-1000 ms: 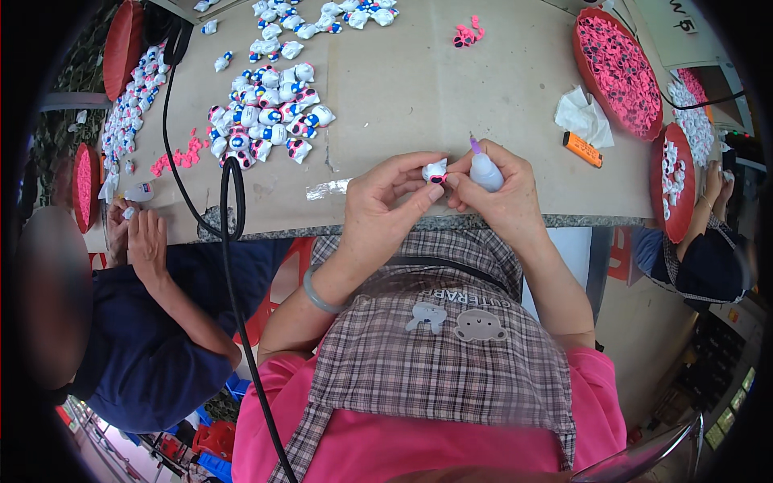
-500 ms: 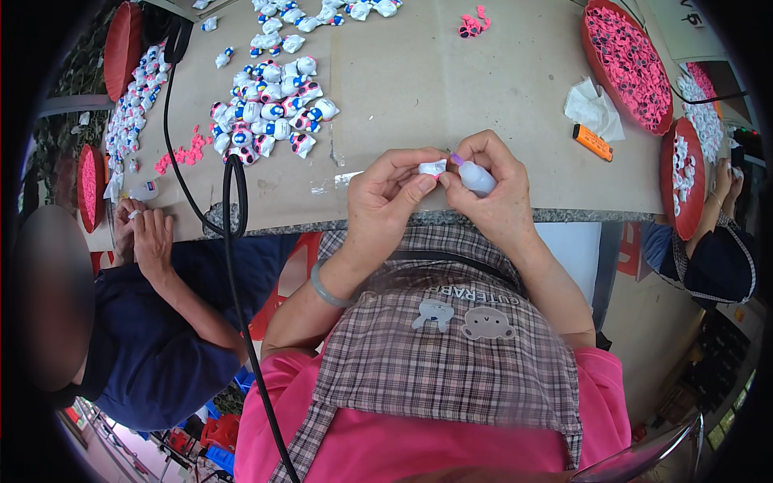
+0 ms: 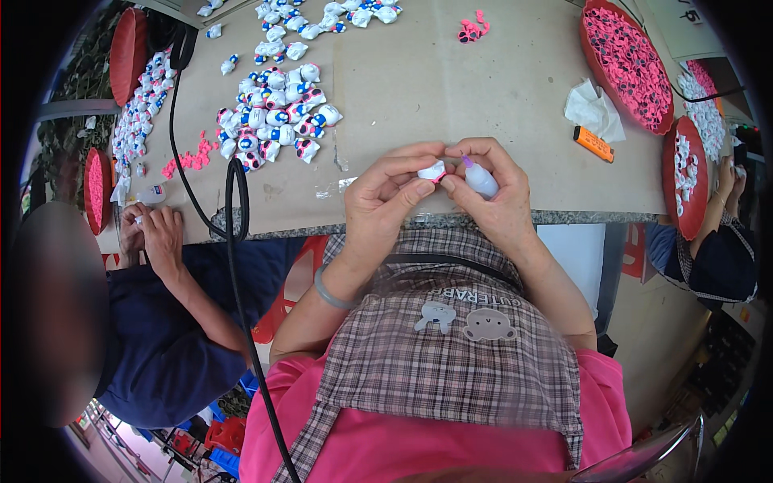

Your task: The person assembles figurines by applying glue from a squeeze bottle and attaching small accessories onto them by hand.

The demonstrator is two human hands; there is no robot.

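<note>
Just above the table's front edge, my left hand [image 3: 385, 195] pinches a small white figurine piece [image 3: 432, 171] with a pink lower edge between thumb and fingers. My right hand [image 3: 501, 193] is closed round a small squeeze bottle [image 3: 481, 182] of whitish plastic with a purple nozzle [image 3: 467, 162]. The nozzle points up and left, a short way from the piece. My right thumb and fingertips come close to the piece; whether they touch it I cannot tell. Beyond my left hand lies a cluster of white, blue and pink figurines [image 3: 278, 113].
A black cable [image 3: 232, 201] loops over the table edge on the left. To the right lie an orange lighter [image 3: 593, 144], a crumpled tissue [image 3: 594, 110] and a red tray [image 3: 668, 121] of pink pieces. Loose pink pieces [image 3: 473, 30] lie farther back. A co-worker's hands [image 3: 153, 233] work at left.
The bottle's nozzle has drawn slightly away from the figurine piece, which is tilted a little and shows more of its pink edge. The view has shifted slightly.
</note>
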